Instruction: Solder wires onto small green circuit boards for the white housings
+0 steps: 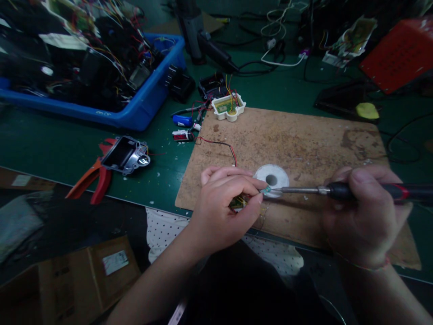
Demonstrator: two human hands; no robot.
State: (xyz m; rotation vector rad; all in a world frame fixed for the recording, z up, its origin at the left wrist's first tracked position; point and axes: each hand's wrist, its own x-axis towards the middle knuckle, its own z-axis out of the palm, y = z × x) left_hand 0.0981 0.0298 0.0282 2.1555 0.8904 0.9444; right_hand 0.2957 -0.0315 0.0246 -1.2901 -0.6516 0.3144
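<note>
Between thumb and forefinger my left hand (226, 203) pinches a small green circuit board (266, 190). My right hand (367, 212) is closed round the black handle of a soldering iron (321, 190). The iron's tip points left and reaches the small board, though I cannot tell whether it touches. Just behind the board lies a white solder spool (279, 174). Under my left hand, partly hidden, sits another green board (238, 203) with thin wires. All of this is above a worn brown work board (304, 140).
A blue bin (145, 106) full of wired parts stands at the left. Orange-handled pliers (96, 180) lie beside a grey housing (125, 155). A white housing (228, 108), batteries (182, 120) and wires sit behind. An orange-red box (399, 54) and yellow sponge (367, 111) are at the right.
</note>
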